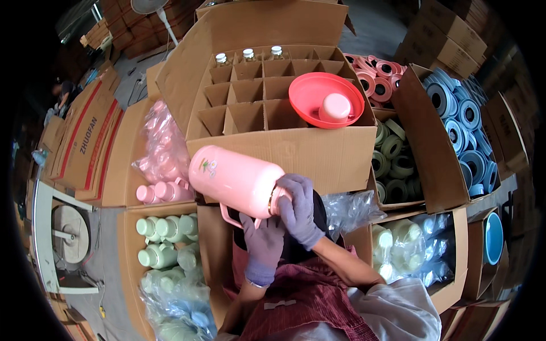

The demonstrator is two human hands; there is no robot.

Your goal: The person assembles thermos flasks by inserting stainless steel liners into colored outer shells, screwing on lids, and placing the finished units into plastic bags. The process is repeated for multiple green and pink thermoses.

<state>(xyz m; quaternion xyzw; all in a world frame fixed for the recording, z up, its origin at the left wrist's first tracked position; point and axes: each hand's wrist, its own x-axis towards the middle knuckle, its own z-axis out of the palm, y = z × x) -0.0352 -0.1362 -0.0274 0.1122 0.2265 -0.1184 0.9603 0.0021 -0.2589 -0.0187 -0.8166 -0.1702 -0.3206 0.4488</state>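
Note:
A pink vacuum flask with a small flower print lies tilted in front of me, its neck end toward my body. My left hand, in a greyish-purple knit glove, is closed on the flask's handle from below. Wrapped round the neck end is my right hand, in the same kind of glove; its fingers partly hide the collar. Behind the flask stands a divided carton. A red plastic bowl with a pink cup in it rests on the carton's right side.
Several white-capped bottles stand in the carton's back cells. Cartons around hold pink flasks, green flasks, bagged flasks, and pink, green and blue ring-shaped parts. A blue basin sits far right.

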